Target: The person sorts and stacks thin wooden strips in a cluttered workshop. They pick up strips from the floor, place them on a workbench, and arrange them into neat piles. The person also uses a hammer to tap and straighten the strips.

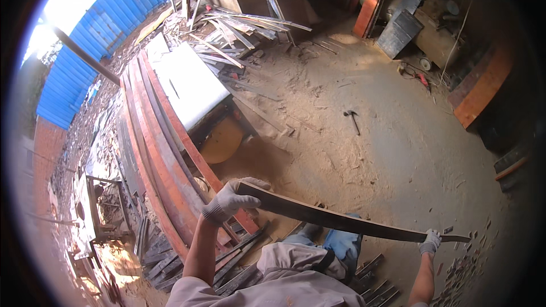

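A long, dark wooden board (335,219) stretches across in front of my body, held off the ground. My left hand (234,198), in a pale work glove, grips its left end with the thumb on the near face. Toward the other end, my right hand (430,241), also gloved, is closed round the board, and a short tip sticks out past it. A table saw bench with a white top (190,82) stands ahead to the left. Reddish planks (151,131) lie lengthwise along its left side. The saw blade, if any, cannot be made out.
A hammer (353,121) lies on the sawdust-covered floor ahead. Scrap strips (239,31) are heaped behind the bench. Dark boards (378,290) lie by my legs, and small offcuts (466,273) are scattered at the right. A grey metal box (400,33) stands at the back right.
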Demonstrator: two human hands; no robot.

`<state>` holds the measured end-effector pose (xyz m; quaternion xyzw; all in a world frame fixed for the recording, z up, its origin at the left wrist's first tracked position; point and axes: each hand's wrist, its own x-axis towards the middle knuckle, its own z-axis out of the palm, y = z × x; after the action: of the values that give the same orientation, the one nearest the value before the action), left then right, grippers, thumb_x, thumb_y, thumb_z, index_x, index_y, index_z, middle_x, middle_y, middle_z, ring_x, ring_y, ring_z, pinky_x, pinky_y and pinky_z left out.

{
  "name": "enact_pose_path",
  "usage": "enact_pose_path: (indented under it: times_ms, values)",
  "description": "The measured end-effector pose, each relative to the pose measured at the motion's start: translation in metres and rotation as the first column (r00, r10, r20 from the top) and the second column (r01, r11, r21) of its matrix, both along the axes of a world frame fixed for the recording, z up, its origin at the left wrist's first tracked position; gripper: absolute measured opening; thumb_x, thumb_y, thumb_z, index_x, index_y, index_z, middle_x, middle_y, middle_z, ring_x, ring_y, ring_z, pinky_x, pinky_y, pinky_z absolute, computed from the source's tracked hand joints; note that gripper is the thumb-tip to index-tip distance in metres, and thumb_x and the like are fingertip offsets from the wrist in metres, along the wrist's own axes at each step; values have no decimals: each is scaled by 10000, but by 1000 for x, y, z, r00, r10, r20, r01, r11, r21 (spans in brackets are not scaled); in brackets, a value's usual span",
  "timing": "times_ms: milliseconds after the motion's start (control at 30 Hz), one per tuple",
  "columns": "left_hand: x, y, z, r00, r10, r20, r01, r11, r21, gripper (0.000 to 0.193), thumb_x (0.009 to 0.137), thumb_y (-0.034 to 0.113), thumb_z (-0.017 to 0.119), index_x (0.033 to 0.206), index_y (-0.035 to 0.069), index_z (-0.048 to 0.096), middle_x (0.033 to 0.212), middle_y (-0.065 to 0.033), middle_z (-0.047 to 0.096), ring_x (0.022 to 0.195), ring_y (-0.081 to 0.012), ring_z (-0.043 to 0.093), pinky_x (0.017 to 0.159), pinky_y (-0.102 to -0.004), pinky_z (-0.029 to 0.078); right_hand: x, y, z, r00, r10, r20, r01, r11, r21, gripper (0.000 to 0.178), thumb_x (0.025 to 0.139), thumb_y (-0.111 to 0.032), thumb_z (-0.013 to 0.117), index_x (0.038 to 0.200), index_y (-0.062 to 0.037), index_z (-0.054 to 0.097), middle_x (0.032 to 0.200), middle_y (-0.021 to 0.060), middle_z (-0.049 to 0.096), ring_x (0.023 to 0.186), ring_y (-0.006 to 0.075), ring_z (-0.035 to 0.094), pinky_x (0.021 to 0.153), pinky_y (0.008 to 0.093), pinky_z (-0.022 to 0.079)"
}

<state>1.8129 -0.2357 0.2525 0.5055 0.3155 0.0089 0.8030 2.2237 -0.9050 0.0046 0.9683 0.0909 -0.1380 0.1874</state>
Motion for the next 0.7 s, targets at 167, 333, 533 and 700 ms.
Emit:
enact_pose_path:
  times_ms: [167,333,533,700]
  values:
    - [147,13,-29,975,-155,-158,139,984,-108,450,895,71,818,1307,-20,662,1146,-145,755,977,-242,767,773,-360,666,162,7,-55,994,88,-59,-95,987,-131,748,596,-383,984,1241,-211,649,1336,74,616,1315,299,540,1086,456,453]
    - [284,79,-118,905,-237,-354,230,971,-62,570,830,244,865,1252,-90,680,1081,-161,755,885,-242,747,734,-366,657,318,45,-148,990,64,-125,-75,994,-84,341,770,-151,797,1096,-203,712,1145,72,714,1140,309,650,921,468,519]
    - [407,104,-211,811,-50,-583,273,914,300,534,932,167,750,1416,15,582,1282,-149,666,1086,-235,656,933,-396,562,505,203,-276,931,72,-359,-148,971,-189,297,1000,-184,547,1248,-197,710,1274,80,706,1253,281,648,949,494,510]
    - [461,127,-288,881,12,-472,45,993,109,536,789,176,739,1243,-96,656,1052,-172,741,778,-260,747,681,-331,625,526,305,-308,897,263,-356,-270,962,31,193,864,-123,649,996,-136,788,964,147,794,944,335,775,796,502,583]
